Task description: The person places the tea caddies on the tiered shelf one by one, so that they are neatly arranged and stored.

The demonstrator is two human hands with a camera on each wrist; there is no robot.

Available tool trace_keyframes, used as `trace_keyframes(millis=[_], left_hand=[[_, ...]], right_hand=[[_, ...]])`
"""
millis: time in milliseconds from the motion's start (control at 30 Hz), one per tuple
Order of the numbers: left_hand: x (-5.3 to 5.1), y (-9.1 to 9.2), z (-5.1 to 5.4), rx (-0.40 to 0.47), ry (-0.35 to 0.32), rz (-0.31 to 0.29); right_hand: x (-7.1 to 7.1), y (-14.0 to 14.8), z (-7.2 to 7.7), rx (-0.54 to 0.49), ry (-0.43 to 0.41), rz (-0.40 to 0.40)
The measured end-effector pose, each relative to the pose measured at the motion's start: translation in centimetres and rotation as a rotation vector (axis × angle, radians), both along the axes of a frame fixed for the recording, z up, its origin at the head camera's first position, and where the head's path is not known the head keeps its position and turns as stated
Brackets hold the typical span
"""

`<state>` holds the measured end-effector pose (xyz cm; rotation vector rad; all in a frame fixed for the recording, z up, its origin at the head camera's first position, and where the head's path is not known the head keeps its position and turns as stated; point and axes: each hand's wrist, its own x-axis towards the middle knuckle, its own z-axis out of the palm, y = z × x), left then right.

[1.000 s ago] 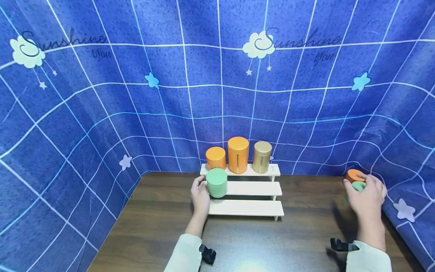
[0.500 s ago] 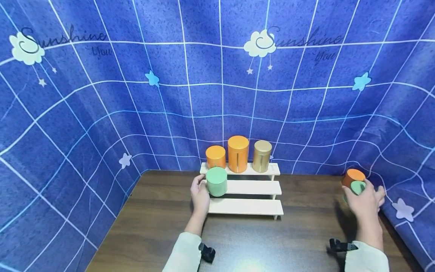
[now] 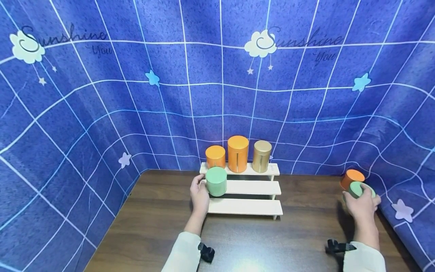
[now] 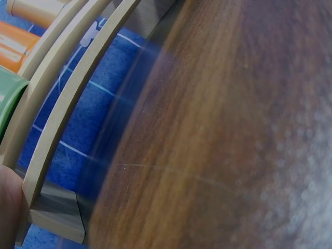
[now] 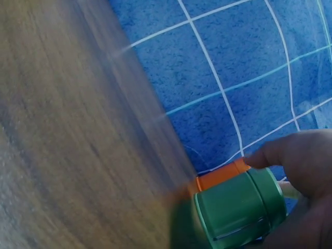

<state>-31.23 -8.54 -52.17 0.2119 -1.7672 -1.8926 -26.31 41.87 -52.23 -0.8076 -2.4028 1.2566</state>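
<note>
At the left end of the white three-step rack (image 3: 245, 207), my left hand (image 3: 200, 197) grips a green canister (image 3: 216, 182) from its left side. That canister stands at the middle step; its side also shows at the left edge of the left wrist view. On the far right of the table, my right hand (image 3: 363, 206) holds another green canister (image 3: 357, 189) by its upper part. Thumb and fingers lie on either side of it. In the right wrist view this green canister (image 5: 233, 207) is close to an orange canister (image 5: 220, 176), which stands behind it.
On the rack's top step stand a short orange canister (image 3: 215, 154), a tall orange canister (image 3: 238, 155) and a gold canister (image 3: 262, 156). A blue patterned cloth (image 3: 217, 87) hangs behind and beside the brown wooden table (image 3: 163, 223).
My right hand has shifted its fingers around the right green canister, which now sits slightly further right and nearer, showing more of its lid. My left hand stays at its canister.
</note>
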Motion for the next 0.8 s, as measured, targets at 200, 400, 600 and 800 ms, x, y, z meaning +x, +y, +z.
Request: trace_keyframes(millis=[200, 400, 600, 800], left_hand=[[-1.6, -0.5, -2.0, -0.005, -0.028, 0.018], [-1.8, -0.8, -2.6, -0.008, -0.020, -0.002], [-1.8, -0.9, -2.7, -0.024, -0.012, -0.013], [-1.7, -1.0, -2.6, -0.041, -0.027, -0.006]], right_hand=[[-0.3, 0.0, -1.0, 0.004, 0.106, -0.053], [-0.3, -0.3, -1.0, -0.017, 0.166, -0.099], [-0.3, -0.3, -0.7, -0.029, 0.209, -0.115], [-0.1, -0.5, -0.2, -0.002, 0.229, -0.115]])
